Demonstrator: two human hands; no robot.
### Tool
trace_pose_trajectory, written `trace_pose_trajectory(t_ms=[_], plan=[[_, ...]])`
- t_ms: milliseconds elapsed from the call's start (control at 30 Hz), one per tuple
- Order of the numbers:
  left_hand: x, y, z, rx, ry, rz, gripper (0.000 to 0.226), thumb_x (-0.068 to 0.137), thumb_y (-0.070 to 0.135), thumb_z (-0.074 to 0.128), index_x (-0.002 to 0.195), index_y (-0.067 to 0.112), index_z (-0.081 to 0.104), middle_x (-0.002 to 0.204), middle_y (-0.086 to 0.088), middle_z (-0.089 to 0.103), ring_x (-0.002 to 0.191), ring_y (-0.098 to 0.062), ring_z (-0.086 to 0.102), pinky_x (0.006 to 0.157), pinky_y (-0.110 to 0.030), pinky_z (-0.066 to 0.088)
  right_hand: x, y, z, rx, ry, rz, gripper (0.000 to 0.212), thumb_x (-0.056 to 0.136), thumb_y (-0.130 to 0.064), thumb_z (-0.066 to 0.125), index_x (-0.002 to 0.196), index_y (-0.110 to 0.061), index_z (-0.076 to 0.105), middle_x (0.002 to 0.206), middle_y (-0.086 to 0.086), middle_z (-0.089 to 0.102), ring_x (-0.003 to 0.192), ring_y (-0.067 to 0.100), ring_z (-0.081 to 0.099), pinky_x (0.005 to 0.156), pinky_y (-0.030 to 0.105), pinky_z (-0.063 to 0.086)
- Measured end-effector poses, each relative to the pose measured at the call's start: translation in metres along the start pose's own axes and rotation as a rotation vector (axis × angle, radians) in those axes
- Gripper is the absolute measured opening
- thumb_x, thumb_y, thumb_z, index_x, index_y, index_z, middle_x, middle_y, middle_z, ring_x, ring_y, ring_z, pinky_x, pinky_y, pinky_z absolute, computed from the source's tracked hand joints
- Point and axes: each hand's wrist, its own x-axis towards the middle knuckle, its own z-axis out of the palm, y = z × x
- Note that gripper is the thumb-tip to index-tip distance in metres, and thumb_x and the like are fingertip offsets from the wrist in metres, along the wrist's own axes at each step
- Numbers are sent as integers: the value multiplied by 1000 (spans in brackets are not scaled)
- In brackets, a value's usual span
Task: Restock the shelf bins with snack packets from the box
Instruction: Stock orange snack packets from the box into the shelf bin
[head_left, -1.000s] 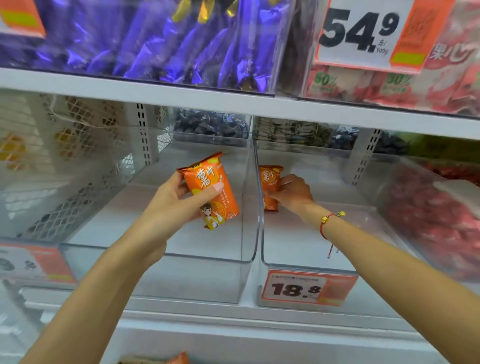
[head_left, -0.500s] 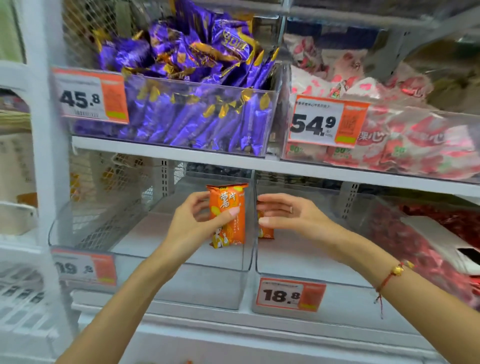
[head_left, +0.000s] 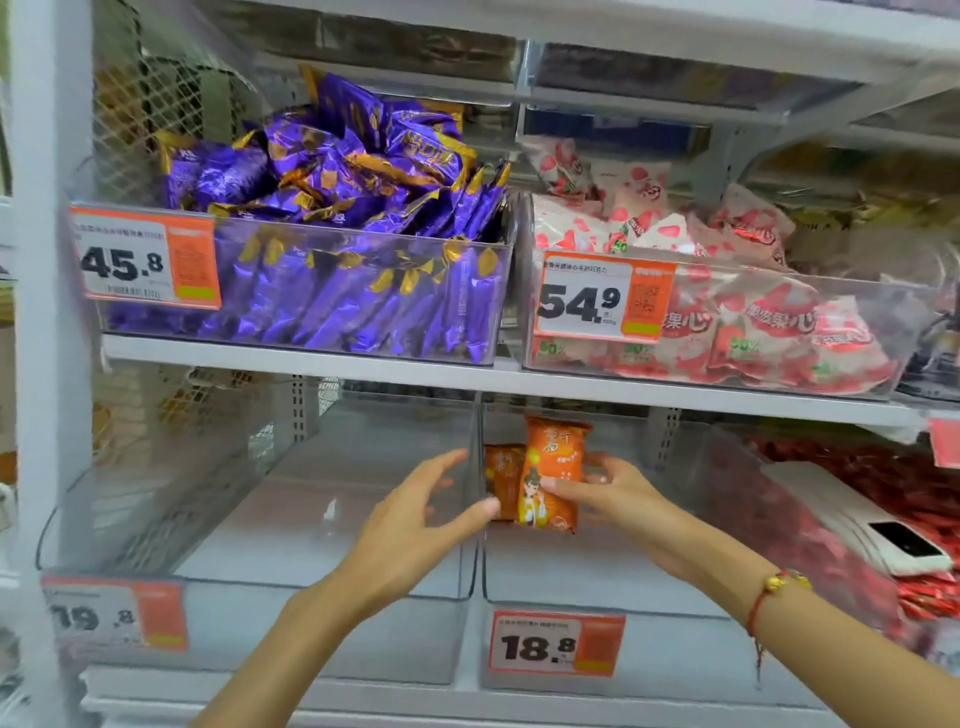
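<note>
Passed across since half a second back: orange foil snack packet (head_left: 550, 475) now pinched in right hand (head_left: 615, 493), no longer in left hand (head_left: 410, 519). Packet now sitting over clear plastic bin with the 18.8 price tag (head_left: 597, 577), upright, long axis vertical, printed face toward camera. Right thumb lying across its front, other fingers curling behind. Left hand hanging open, fingers relaxed and spread, thumb tip just touching the divider wall between bins, holding nothing. Second orange packet (head_left: 503, 480) standing just behind and left of the held one, at the bin's back left corner, touching or nearly so; cannot tell which.

Probably next: setting held packet down beside the second one. Right hand nearer, already inside the bin; left hand outside over empty clear bin on the left (head_left: 260, 519).

Bin floor flat and smooth, mostly bare. White shelf board (head_left: 467, 382) close overhead, limiting lift room. Purple packets (head_left: 337, 234) and strawberry-print packets (head_left: 727, 312) filling upper bins.
</note>
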Motion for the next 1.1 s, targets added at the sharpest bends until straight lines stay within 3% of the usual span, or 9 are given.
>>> trace_pose_trajectory(t_ms=[100, 233, 367, 500, 600, 733, 933, 1000, 1100], plan=[[-1, -7, 4, 84, -85, 30, 72, 64, 87, 48, 131, 63, 35, 129, 36, 47, 116, 17, 46, 101, -26, 44, 37, 14, 1, -74, 57, 54, 63, 72, -23, 83, 124, -16, 47, 117, 2, 62, 100, 14, 63, 76, 24, 52], [1, -10, 4, 35, -103, 54, 76, 65, 83, 51, 135, 58, 37, 129, 29, 53, 109, 16, 53, 98, -28, 47, 78, 34, 15, -110, 20, 57, 63, 68, -13, 85, 122, -9, 53, 117, 9, 62, 108, 25, 62, 88, 37, 55], [0, -11, 7, 41, -94, 76, 77, 64, 81, 54, 135, 59, 35, 131, 31, 51, 108, 16, 53, 94, -30, 51, 97, 54, 29, -96, 75, 49, 45, 73, -12, 82, 113, -8, 61, 115, 14, 64, 102, 25, 63, 80, 31, 56], [1, -12, 7, 64, -80, 79, 79, 62, 81, 55, 135, 59, 35, 125, 35, 51, 107, 14, 54, 91, -31, 53, 100, 63, 38, -235, 105, 18, 52, 78, -10, 78, 121, -11, 50, 113, 11, 62, 103, 24, 60, 81, 37, 56], [1, -13, 8, 63, -83, 93, 83, 60, 79, 58, 137, 56, 36, 128, 35, 49, 106, 17, 53, 90, -29, 54, 104, 69, 43, -294, 154, -12, 45, 78, -17, 78, 111, -12, 48, 115, 12, 62, 103, 25, 61, 86, 45, 55], [3, -16, 8, 65, -84, 100, 87, 59, 79, 59, 138, 54, 35, 135, 31, 47, 107, 15, 54, 90, -31, 54, 107, 71, 48, -421, 110, 5, 41, 87, -29, 68, 119, -10, 48, 123, 12, 60, 113, 30, 58, 93, 48, 51], [0, -12, 8, 220, -32, 108, 77, 70, 78, 57, 138, 50, 36, 132, 26, 50, 112, 6, 54, 95, -38, 49, 83, 48, 33, -513, -24, 115, 78, 86, -34, 69, 145, -8, 26, 141, 11, 44, 126, 26, 47, 99, 38, 46], [-7, -5, 10, 367, 77, 171, 62, 80, 69, 56, 135, 42, 43, 133, 24, 51, 114, 2, 51, 90, -29, 43, 53, 33, 24, -514, -29, 45, 65, 88, -27, 68, 142, -9, 36, 136, 9, 49, 123, 22, 49, 90, 29, 45], [-28, 3, 14, 461, 329, 372, 30, 92, 48, 54, 118, 33, 58, 114, 20, 60, 102, -2, 55, 69, -23, 42, -6, 12, 13, -524, -13, -228, 27, 88, -15, 67, 115, -16, 63, 111, -2, 65, 105, 13, 61, 86, 23, 47]])
